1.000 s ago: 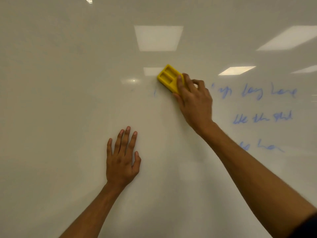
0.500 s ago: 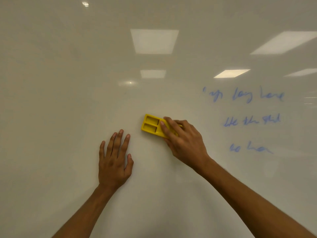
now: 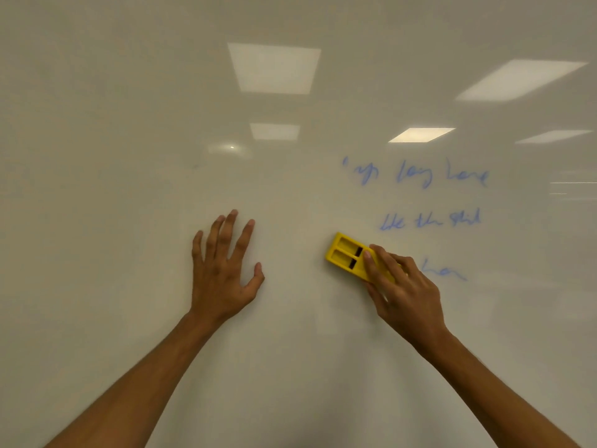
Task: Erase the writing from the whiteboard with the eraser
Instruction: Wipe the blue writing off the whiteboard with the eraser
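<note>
A white whiteboard (image 3: 129, 156) fills the whole view. Faint blue writing (image 3: 416, 176) stands in three lines at the right; the lowest line (image 3: 445, 272) is partly hidden behind my right hand. My right hand (image 3: 403, 292) is shut on a yellow eraser (image 3: 347, 255), pressing it flat against the board just left of the lowest line. My left hand (image 3: 223, 270) rests on the board left of the eraser, fingers spread, holding nothing.
Reflections of ceiling lights (image 3: 274, 67) shine on the upper board. The left and lower parts of the board carry no writing.
The eraser swept down from the upper middle of the board, then moved right toward the lowest line of writing. The short blue stroke near the top middle is gone. My left hand stayed planted.
</note>
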Tool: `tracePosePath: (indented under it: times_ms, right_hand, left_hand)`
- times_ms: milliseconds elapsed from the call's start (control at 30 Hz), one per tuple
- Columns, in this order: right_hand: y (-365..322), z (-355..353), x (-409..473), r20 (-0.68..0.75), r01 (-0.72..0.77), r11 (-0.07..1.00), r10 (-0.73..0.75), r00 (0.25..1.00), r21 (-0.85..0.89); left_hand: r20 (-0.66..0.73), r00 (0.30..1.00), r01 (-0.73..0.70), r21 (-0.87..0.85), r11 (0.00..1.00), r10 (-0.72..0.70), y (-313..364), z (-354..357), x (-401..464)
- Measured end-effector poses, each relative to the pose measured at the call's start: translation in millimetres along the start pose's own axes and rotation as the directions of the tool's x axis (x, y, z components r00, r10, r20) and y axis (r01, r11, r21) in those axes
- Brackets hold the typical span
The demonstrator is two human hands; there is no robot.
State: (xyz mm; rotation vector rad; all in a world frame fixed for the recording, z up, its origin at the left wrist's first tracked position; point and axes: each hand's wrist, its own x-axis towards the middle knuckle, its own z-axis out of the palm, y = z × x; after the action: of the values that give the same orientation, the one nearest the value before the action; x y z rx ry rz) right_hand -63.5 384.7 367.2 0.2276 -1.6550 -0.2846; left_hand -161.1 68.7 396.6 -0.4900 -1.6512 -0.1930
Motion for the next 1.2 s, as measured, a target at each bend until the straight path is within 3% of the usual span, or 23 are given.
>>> tracePosePath:
  times_ms: [133,333,400,467,567,633,700,800,900,1000,1200]
  right_hand:
    - [28,-2,-30,-0.003,-0.060,0.995,0.060,0.998,-0.077]
    - [70,-8,-67,0.003,-0.162,0.977,0.164,0.987,-0.139]
    - [86,-12,-77,0.012,-0.255,0.952,0.260,0.965,-0.167]
    - [103,-16,-77,0.014,-0.438,0.879,0.449,0.894,-0.187]
    - [130,-18,-53,0.011,-0.699,0.706,0.705,0.709,-0.114]
    - [141,-17,-31,0.000,-0.766,0.642,0.766,0.643,-0.036]
    - [141,-14,-9,-0.024,-0.780,0.623,0.782,0.623,0.053]
    - [118,-7,20,-0.058,-0.697,0.707,0.706,0.706,0.119]
    - [80,-2,33,-0.083,-0.516,0.850,0.524,0.848,0.105]
    - [53,-1,24,-0.041,-0.326,0.942,0.330,0.943,0.085]
    - [64,-8,-24,0.027,-0.043,0.998,0.042,0.999,0.048]
  left_hand:
    - [0.077,0.997,0.026,-0.043,0.999,-0.023,34,13,12]
    - [0.028,0.999,0.025,0.079,0.997,-0.027,43,31,2]
    - [0.015,1.000,0.023,0.090,0.996,-0.025,42,32,3]
    - [0.010,1.000,0.028,0.099,0.995,-0.029,44,33,2]
    - [0.002,0.999,0.034,0.104,0.994,-0.034,46,35,2]
    - [-0.008,0.999,0.035,0.105,0.994,-0.034,46,35,2]
    - [-0.018,0.999,0.039,0.111,0.993,-0.037,47,35,2]
    - [-0.026,0.999,0.044,0.114,0.993,-0.041,48,34,2]
    - [-0.037,0.998,0.045,0.114,0.992,-0.041,48,34,2]
    - [-0.043,0.998,0.045,0.106,0.993,-0.041,47,36,0]
    - [-0.044,0.998,0.043,0.106,0.993,-0.039,46,36,0]
